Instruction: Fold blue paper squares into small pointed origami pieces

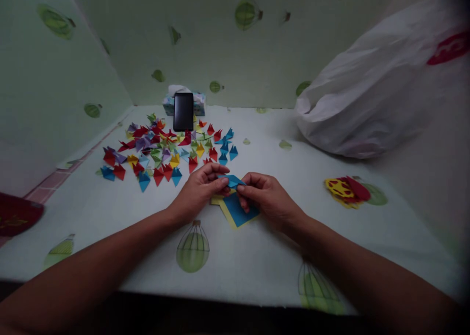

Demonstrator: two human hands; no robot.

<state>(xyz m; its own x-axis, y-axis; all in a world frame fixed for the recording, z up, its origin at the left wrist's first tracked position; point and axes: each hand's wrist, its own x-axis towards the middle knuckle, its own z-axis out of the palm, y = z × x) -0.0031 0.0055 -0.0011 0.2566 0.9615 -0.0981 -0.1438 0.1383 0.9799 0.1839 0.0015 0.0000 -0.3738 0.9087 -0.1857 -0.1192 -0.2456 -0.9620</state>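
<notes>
Between my two hands is a small piece of folded blue paper (233,180). The thumb and fingers of my left hand (205,184) pinch its left end. On the other side my right hand (262,193) grips the right end, fingers curled beneath. Under the hands lie flat paper squares, a blue sheet (238,211) on top of a yellow sheet (230,218). My right hand partly covers them. Beyond my left hand spreads a group of folded paper figures (167,171) in red, blue, yellow, purple and green.
A dark-screened phone (183,111) leans against a tissue box (168,105) at the back. To the right stands a large white plastic bag (360,95), with yellow and red cut-outs (343,189) in front of it. A dark red object (18,214) sits at the left edge.
</notes>
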